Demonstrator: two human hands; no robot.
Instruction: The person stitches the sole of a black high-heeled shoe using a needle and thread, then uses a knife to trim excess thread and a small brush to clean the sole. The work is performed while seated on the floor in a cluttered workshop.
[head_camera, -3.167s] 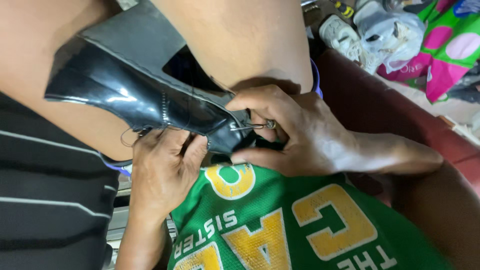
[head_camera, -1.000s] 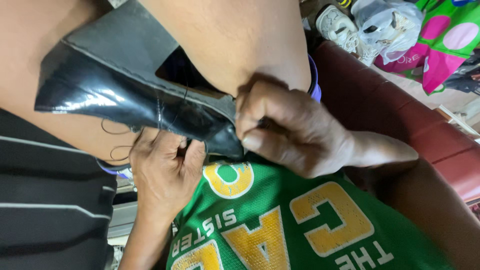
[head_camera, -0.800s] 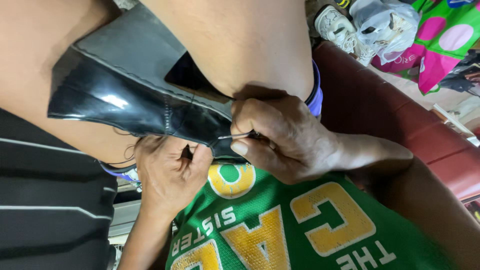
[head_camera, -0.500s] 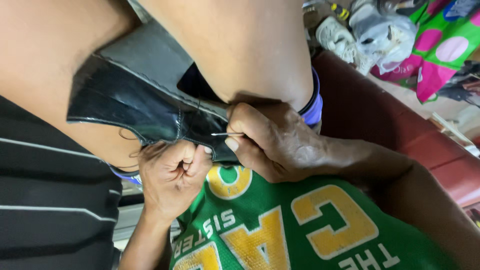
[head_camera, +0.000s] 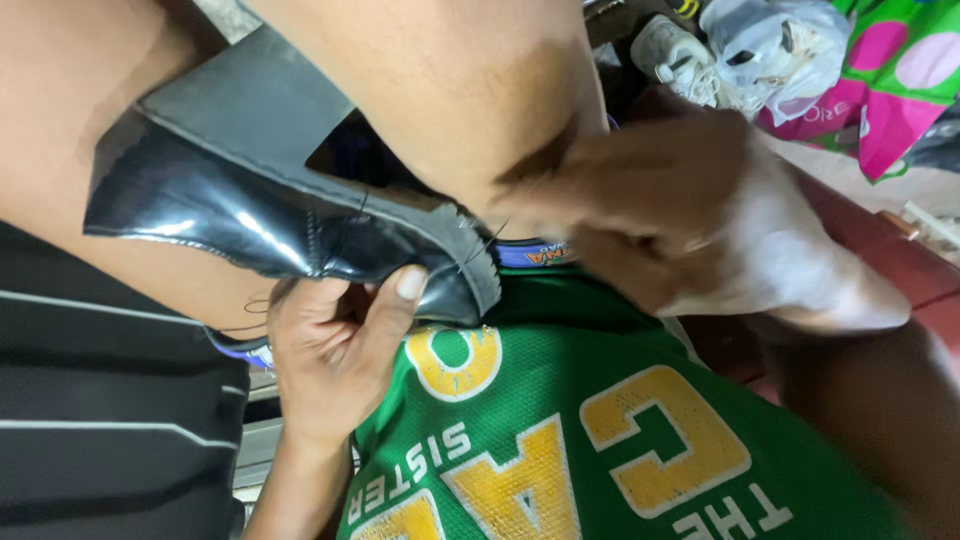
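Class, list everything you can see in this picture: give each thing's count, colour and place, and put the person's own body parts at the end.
Shoe: one, glossy black, grey sole up, clamped between the knees.
Thread: one, thin and dark, from the sole edge to the right hand.
Jersey: one, green with yellow lettering, bottom centre.
Striped cloth: one, black with thin white lines, lower left.
Pale shoes: at least one, off-white, top right.
Plastic bag: one, clear, top right.
Patterned cloth: one, green and pink, top right.
Left hand: under the shoe.
Right hand: blurred, beside the sole.
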